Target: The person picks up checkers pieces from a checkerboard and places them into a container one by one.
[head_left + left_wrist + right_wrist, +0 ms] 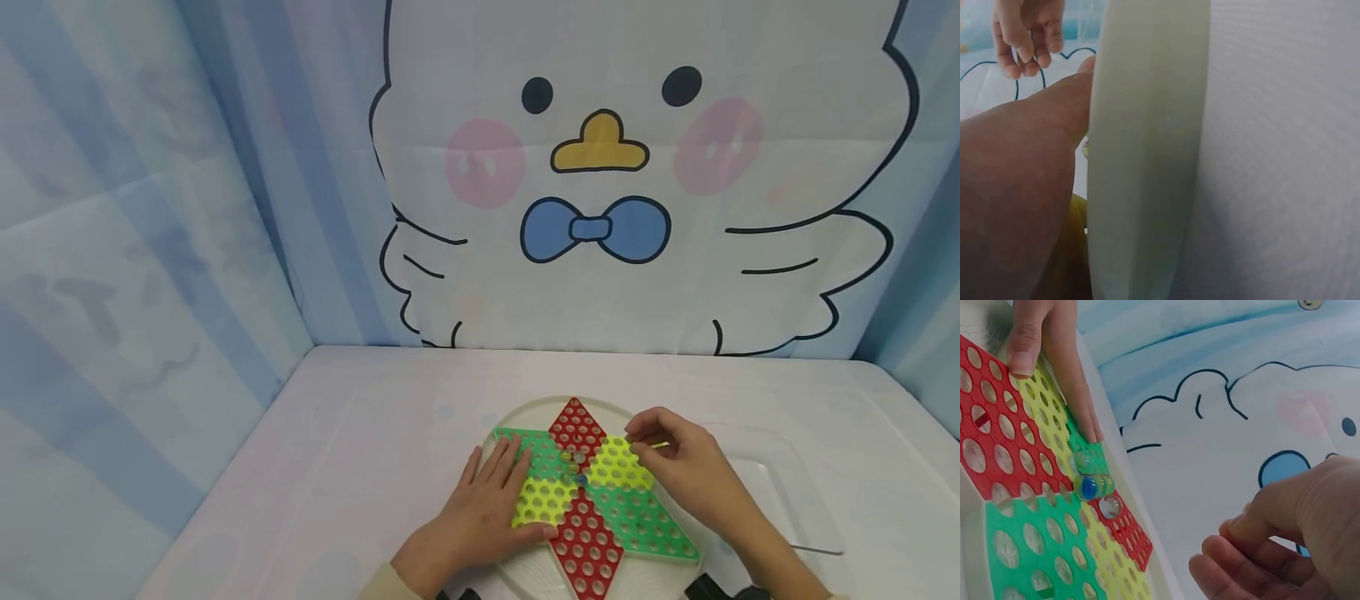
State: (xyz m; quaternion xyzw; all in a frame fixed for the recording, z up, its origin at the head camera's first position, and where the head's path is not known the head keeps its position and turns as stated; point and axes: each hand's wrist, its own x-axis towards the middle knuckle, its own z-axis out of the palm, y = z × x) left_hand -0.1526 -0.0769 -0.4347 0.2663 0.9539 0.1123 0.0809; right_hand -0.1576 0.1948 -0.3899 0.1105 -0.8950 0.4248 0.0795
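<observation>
A star-shaped Chinese checkers board (637, 517) with red, green and yellow panels lies in a round, pale tray (525, 575). Several glass marbles, one of them blue (1088, 487), sit in holes around the board's middle. My left hand (491, 504) rests on the board's left side, fingers extended over the green and yellow panels and thumb beside the near red panel. Above the far-right yellow panel (618, 462) hovers my right hand (690, 467), its fingers loosely bent. In the right wrist view the right hand's fingers (1229, 565) are apart from the board, with nothing visible between them.
To the right of the board lies a clear plastic tray (810, 500) on the white-covered table (375, 433). A cloth backdrop (480, 292) with a cartoon figure hangs behind the table, and blue-striped cloth (150, 250) covers the left side.
</observation>
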